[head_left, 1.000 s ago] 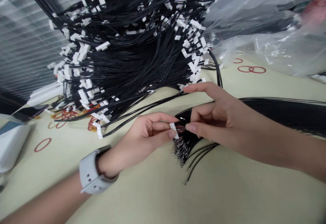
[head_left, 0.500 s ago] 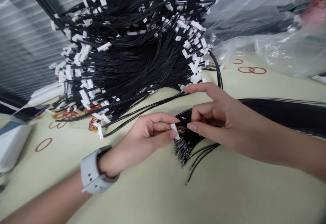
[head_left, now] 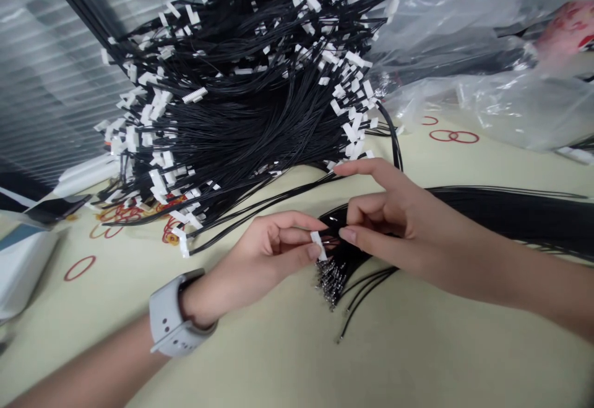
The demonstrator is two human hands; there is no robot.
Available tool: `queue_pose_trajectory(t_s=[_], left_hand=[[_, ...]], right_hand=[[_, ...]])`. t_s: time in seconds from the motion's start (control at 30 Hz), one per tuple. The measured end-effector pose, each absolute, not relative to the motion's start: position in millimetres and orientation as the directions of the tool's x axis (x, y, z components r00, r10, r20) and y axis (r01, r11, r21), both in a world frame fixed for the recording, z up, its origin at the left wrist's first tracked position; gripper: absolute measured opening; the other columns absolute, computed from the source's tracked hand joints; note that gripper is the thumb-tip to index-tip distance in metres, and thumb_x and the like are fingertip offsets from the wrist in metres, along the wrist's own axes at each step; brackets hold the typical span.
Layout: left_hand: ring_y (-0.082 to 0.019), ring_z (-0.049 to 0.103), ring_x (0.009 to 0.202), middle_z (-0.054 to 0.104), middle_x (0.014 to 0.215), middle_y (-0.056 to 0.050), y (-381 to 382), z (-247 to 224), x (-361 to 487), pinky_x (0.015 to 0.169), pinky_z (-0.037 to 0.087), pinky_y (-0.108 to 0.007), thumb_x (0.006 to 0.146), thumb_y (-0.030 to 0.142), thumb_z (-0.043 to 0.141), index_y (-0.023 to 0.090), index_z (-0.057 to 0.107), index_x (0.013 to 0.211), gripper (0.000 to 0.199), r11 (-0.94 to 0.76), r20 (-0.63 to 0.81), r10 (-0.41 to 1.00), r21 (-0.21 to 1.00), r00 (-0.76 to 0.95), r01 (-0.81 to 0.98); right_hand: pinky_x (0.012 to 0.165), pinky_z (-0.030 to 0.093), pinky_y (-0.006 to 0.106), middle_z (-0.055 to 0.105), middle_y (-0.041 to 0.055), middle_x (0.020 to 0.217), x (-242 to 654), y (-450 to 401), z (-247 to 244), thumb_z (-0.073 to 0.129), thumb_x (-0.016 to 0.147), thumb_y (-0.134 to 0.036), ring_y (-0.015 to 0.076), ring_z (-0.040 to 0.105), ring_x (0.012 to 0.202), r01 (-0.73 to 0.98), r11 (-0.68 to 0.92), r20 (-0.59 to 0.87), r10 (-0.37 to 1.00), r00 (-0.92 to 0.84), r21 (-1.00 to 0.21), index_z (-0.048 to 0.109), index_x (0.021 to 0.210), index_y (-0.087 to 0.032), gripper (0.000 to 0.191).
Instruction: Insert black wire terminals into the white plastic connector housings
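Observation:
Between the thumb and fingers of my left hand (head_left: pixel 273 250) is a small white connector housing (head_left: pixel 318 246). My right hand (head_left: pixel 394 216) is close on its right, thumb and bent fingers pinching a black wire by the housing, with the index finger held out. Just under the housing, a bundle of black wires ends in bare metal terminals (head_left: pixel 331 281). A few loose wires (head_left: pixel 366 290) fan out below the bundle. The wire tips inside the housing are too small to make out.
Behind my hands lies a large heap of black cables (head_left: pixel 260 111) with white connectors. More black wires (head_left: pixel 501 216) stretch off to the right. Red rubber bands (head_left: pixel 453 137) lie on the table (head_left: pixel 260 358). Clear plastic bags (head_left: pixel 505 104) sit at the back right.
The view has shifted slightly, so the heap appears a little lower. Both hands keep nearly the same pose at the white connector housing.

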State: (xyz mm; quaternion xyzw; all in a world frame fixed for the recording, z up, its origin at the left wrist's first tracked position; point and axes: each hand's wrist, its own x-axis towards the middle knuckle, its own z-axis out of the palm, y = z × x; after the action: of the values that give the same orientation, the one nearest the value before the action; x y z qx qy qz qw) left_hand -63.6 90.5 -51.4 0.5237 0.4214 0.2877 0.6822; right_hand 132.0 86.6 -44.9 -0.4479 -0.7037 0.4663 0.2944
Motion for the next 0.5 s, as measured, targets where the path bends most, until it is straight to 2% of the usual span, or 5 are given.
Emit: queue_pose_trajectory(t_s=[0.2, 0.37, 0.5], left_hand=[[-0.005, 0.059, 0.063, 0.069, 0.074, 0.001, 90.3, -50.7, -63.2, 0.057, 0.041, -0.015, 0.078, 0.01, 0.061, 0.015, 0.061, 0.093, 0.016, 0.317, -0.299, 0.83, 0.947, 0.471, 0.043], [-0.007, 0.057, 0.06, 0.068, 0.073, 0.001, 88.6, -53.0, -63.2, 0.055, 0.04, -0.017, 0.076, 0.011, 0.063, 0.015, 0.06, 0.092, 0.017, 0.288, -0.289, 0.835, 0.955, 0.469, 0.077], [-0.008, 0.057, 0.058, 0.068, 0.071, 0.001, 87.6, -55.1, -62.5, 0.053, 0.039, -0.018, 0.076, 0.013, 0.063, 0.016, 0.06, 0.093, 0.018, 0.274, -0.286, 0.832, 0.957, 0.475, 0.097]], right_hand=[[0.048, 0.037, 0.02, 0.049, -0.0069, 0.063, 130.6, 84.4, -45.1, 0.048, 0.084, -0.024, 0.0099, 0.046, 0.054, 0.367, 0.157, -0.019, 0.901, -0.433, -0.917, 0.026, 0.122, -0.03, 0.044], [0.048, 0.036, 0.02, 0.044, -0.0072, 0.06, 125.6, 82.7, -53.6, 0.045, 0.084, -0.017, 0.0094, 0.044, 0.05, 0.394, 0.326, 0.13, 0.884, -0.448, -0.859, 0.026, 0.124, -0.026, 0.044], [0.049, 0.035, 0.02, 0.046, -0.007, 0.06, 122.3, 81.7, -61.2, 0.043, 0.084, -0.012, 0.0093, 0.044, 0.05, 0.452, 0.473, 0.255, 0.85, -0.461, -0.756, 0.028, 0.123, -0.023, 0.043]])
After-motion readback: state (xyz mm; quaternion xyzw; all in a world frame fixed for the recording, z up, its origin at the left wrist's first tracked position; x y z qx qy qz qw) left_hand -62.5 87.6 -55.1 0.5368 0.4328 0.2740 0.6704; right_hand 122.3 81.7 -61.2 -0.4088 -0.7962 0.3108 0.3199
